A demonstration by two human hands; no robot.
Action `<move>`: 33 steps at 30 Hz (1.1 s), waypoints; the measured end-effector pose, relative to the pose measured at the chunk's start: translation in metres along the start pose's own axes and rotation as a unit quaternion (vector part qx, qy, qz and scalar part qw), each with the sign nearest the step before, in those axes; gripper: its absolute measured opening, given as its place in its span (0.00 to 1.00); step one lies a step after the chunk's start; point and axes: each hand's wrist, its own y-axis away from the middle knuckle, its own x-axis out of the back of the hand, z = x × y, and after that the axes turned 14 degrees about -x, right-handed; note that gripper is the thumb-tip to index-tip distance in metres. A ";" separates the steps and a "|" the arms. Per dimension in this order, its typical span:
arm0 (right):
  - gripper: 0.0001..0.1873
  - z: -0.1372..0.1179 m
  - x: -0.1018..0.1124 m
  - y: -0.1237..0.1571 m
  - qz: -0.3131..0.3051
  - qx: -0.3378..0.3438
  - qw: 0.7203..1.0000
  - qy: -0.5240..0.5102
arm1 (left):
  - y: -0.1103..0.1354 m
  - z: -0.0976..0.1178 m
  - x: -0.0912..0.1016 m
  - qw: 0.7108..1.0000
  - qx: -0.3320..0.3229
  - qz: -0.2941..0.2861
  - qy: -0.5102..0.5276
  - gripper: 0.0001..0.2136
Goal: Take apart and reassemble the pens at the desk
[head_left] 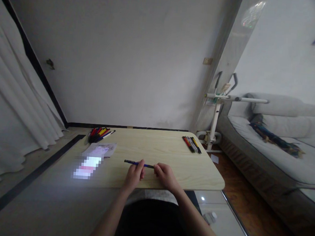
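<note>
A blue pen (132, 162) lies level over the pale wooden table (171, 151), held at both ends of its near part. My left hand (134, 174) pinches it near the middle, fingers closed round the barrel. My right hand (165, 175) is closed on the pen's right end. Both hands sit close together near the table's front edge. A bunch of red, yellow and black pens (99, 134) lies at the far left corner. A second small group of pens (192, 144) lies at the far right corner.
Some papers (99, 150) lie on the left of the table, partly blurred out. A white exercise bike (217, 111) stands beyond the right corner. A grey sofa (280, 141) runs along the right. White curtains (12, 104) hang at the left.
</note>
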 end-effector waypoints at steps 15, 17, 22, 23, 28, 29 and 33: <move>0.20 -0.003 0.002 0.002 0.005 0.003 1.000 0.004 | 0.000 -0.004 0.000 1.000 0.000 0.000 0.005 0.20; 0.20 -0.002 0.001 0.001 0.005 0.002 1.000 0.003 | -0.001 -0.005 0.000 1.000 -0.001 -0.002 0.002 0.20; 0.20 -0.001 0.001 0.000 0.001 0.001 1.000 0.001 | -0.002 -0.006 0.002 1.000 0.002 -0.017 0.005 0.21; 0.20 -0.001 0.001 0.000 0.003 0.001 1.000 0.001 | -0.003 -0.006 0.002 1.000 0.002 -0.018 0.007 0.21; 0.20 -0.002 0.002 0.001 0.004 0.006 1.000 0.000 | -0.003 -0.005 0.001 1.000 0.006 -0.019 0.009 0.21; 0.20 -0.002 0.002 0.001 0.004 0.005 1.000 0.000 | -0.003 -0.004 0.001 1.000 0.007 -0.018 0.006 0.22; 0.20 0.000 0.002 0.001 0.005 0.002 1.000 0.003 | -0.003 -0.001 0.001 1.000 0.005 -0.015 -0.006 0.22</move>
